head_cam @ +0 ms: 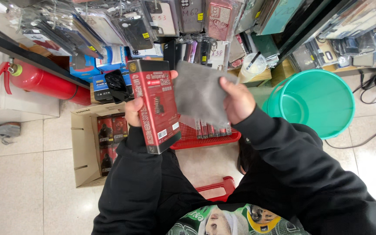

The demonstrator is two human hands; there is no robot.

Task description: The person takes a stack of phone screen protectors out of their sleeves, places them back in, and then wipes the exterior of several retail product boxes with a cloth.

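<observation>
- The left hand (134, 112) is closed around a flat red box (154, 105), gripping it by its lower left edge with the thumb on the near side; the box stands tilted, its printed face turned towards the camera
- The right hand (238, 101) pinches a grey cloth (199, 92) between thumb and fingers at the cloth's right edge; the cloth hangs spread out just beside the box, its left edge touching or overlapping the box's right side
- Both arms wear black sleeves (283, 161) and are raised in front of the person's chest
- Below the hands lies a red plastic basket (205, 138) with a row of similar red boxes standing in it
- To the left on the tiled floor stands an open cardboard carton (83, 148) holding more red packages
- A turquoise bucket (316, 102) sits to the right, well apart from the hands
- A red fire extinguisher (40, 80) lies at the far left, and packaged phone cases (162, 19) hang along the top
</observation>
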